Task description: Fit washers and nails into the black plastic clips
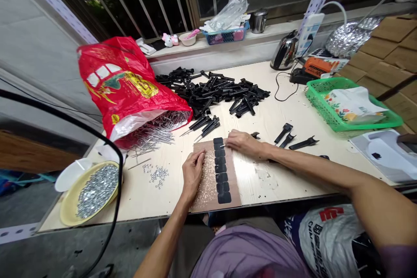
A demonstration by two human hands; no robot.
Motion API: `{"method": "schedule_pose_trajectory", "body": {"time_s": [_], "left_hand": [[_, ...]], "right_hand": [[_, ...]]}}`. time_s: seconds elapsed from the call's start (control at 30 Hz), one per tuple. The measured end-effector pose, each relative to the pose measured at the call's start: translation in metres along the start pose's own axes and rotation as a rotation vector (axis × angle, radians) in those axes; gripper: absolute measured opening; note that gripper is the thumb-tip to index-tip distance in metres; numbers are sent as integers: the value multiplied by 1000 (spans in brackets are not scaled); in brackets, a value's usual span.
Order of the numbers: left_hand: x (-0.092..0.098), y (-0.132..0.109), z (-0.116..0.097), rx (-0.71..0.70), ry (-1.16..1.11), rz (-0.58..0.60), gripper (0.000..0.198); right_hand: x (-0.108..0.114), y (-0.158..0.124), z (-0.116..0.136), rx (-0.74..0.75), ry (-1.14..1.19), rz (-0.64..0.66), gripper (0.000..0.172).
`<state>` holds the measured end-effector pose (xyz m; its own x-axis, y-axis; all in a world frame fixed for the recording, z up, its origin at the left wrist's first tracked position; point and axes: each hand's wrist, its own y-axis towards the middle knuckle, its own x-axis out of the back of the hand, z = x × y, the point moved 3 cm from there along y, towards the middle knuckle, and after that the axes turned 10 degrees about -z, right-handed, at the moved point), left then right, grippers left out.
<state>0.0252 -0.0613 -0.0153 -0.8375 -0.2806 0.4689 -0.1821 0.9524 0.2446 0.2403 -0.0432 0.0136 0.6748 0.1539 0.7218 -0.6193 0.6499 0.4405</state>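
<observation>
A brown speckled board (208, 189) lies at the table's front edge. Down its right part runs a column of several flat black rounded pieces (220, 168). My left hand (193, 173) rests at the board's left side, thumb and fingertips pressed together; whatever is between them is hidden. At the column's upper end, my right hand (243, 143) is closed in a pinch on a thin metal piece (223, 146), whose tip lies over a black piece. Beyond the board are black handles with metal rods (208, 127). Small silvery parts (159, 174) are scattered to the left.
A red bag (130, 82) spills metal rods (153, 130). Black plastic parts (215, 91) are heaped behind. A yellow bowl (67, 208) of silvery parts sits front left. At right are loose black parts (303, 143), a green basket (368, 127) and a kettle (284, 54). A black cable (120, 182) crosses the left.
</observation>
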Motion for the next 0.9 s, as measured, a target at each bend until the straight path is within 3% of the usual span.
{"method": "schedule_pose_trajectory", "body": {"time_s": [0.17, 0.33, 0.47, 0.7, 0.8, 0.9], "left_hand": [[-1, 0, 1, 22, 1, -1, 32], [-1, -1, -1, 28, 1, 3, 33], [-1, -1, -3, 28, 10, 4, 33], [-1, 0, -3, -23, 8, -11, 31], [0, -1, -2, -11, -11, -8, 31], [1, -2, -2, -14, -39, -16, 29]], "right_hand": [[-1, -7, 6, 144, 26, 112, 23], [-1, -4, 0, 153, -15, 93, 31], [-9, -8, 4, 292, -61, 166, 29], [-18, -10, 11, 299, -117, 97, 32], [-9, -14, 20, 317, -109, 174, 36], [19, -25, 21, 216, -129, 257, 35]]}}
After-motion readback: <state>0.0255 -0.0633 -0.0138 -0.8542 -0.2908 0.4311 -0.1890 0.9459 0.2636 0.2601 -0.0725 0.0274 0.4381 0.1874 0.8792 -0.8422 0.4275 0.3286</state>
